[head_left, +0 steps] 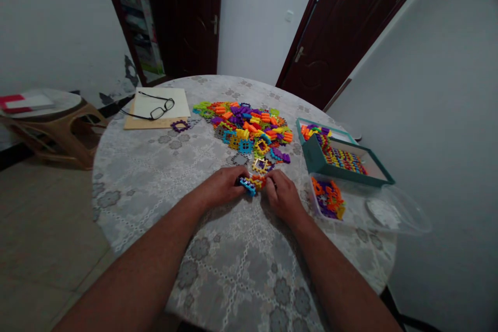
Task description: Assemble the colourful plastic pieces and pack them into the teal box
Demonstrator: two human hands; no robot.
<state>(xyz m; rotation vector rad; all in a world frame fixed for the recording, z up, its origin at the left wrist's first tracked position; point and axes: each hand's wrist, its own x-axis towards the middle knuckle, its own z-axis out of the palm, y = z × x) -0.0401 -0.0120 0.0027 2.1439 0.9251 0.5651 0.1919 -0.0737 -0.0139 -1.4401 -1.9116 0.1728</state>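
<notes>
My left hand [223, 185] and my right hand [283, 196] rest close together on the round table [163, 181], fingers curled. Between them they pinch a small cluster of joined plastic pieces [252, 183], blue at the left end, orange and yellow at the right. Just beyond the hands lies a wide heap of colourful interlocking plastic pieces [247, 127]: orange, purple, yellow, green and blue squares. One yellow square piece [260, 165] lies nearest to my fingers.
A teal box [311, 158] with pieces in it stands at the right, a clear plastic container [389, 212] with orange and purple pieces in front of it. Glasses [161, 109] lie on paper at the back left. A loose purple piece [180, 125] is nearby. Doors stand behind.
</notes>
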